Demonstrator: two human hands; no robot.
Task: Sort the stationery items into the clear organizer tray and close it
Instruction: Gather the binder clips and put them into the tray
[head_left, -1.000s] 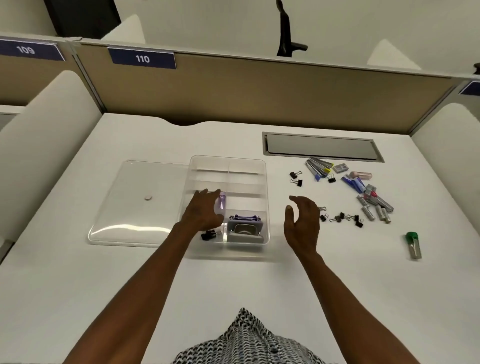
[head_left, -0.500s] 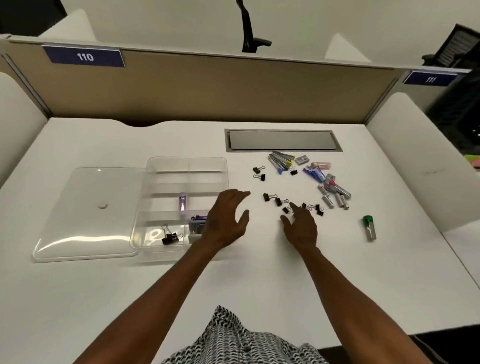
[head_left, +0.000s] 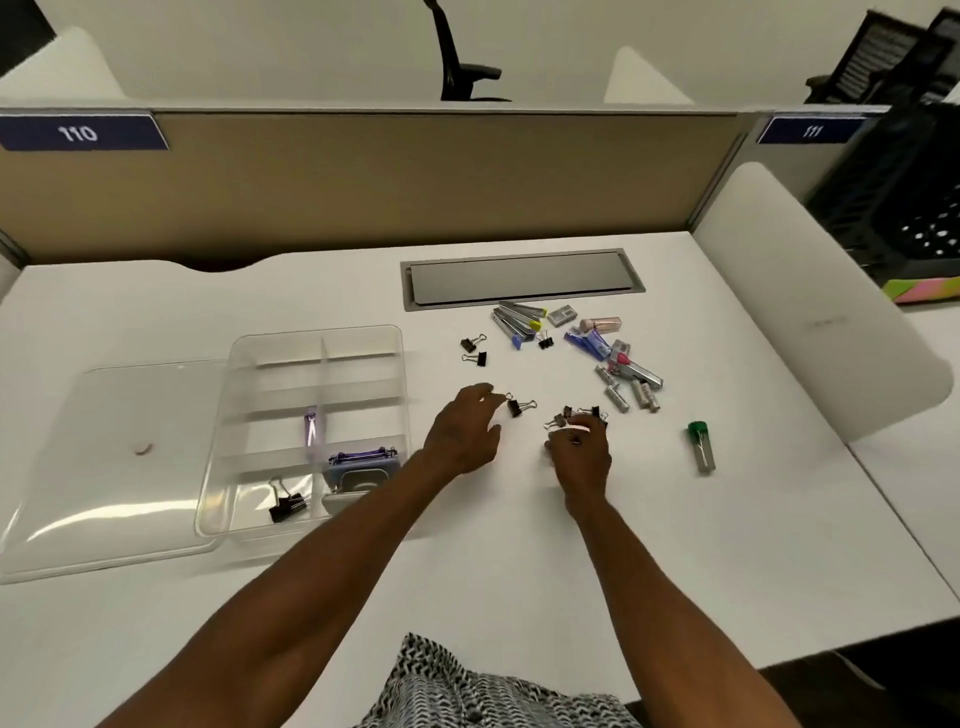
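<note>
The clear organizer tray (head_left: 402, 364) stands open at left-centre of the white desk, with its clear lid (head_left: 104, 467) lying flat beside it on the left. The tray holds a black binder clip (head_left: 285, 506), a small purple item (head_left: 310, 428) and a grey case (head_left: 361, 473). My left hand (head_left: 460, 434) is to the right of the tray, fingers spread, fingertips at a loose binder clip (head_left: 519, 406). My right hand (head_left: 582, 454) curls over a cluster of binder clips (head_left: 576, 415), its fingertips pinching one.
Further back lie two binder clips (head_left: 475, 351), staple boxes (head_left: 519, 319), blue and pink items (head_left: 592, 338) and small grey tubes (head_left: 636, 389). A green-capped tube (head_left: 701, 447) lies apart at right. A grey cable hatch (head_left: 519, 278) sits behind; padded dividers flank the desk.
My left hand has left the tray and moved right to a loose clip. My right hand has gone forward onto the clip cluster and curled its fingers. The camera has turned right.
</note>
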